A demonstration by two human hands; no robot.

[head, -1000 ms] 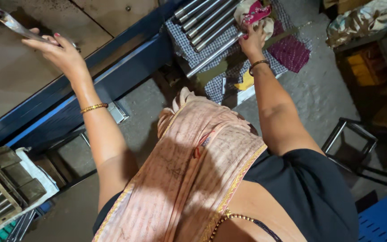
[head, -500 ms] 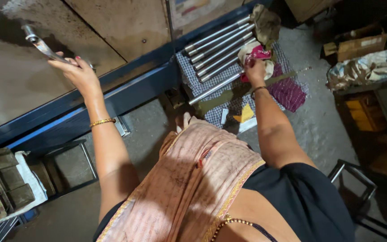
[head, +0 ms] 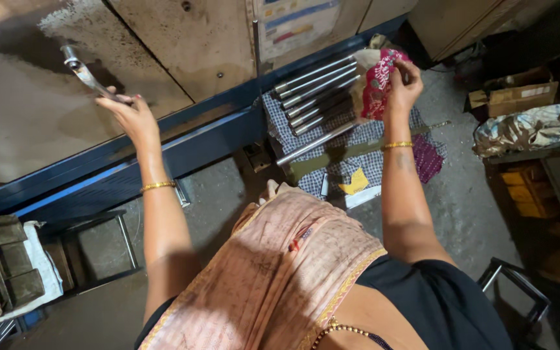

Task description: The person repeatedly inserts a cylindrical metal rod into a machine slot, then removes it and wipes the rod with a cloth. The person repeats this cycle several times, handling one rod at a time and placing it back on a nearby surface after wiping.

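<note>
Left hand (head: 128, 113), closed on the metal lever (head: 85, 74) left of the steel rods (head: 315, 91), had stayed there, while the right hand (head: 402, 84) had lifted the red cloth (head: 377, 81) clear above them.

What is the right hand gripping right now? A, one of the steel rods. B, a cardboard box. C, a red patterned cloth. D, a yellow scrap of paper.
C: the right hand is closed on the red patterned cloth, lifted above the steel rods lying on the checked fabric.
</note>
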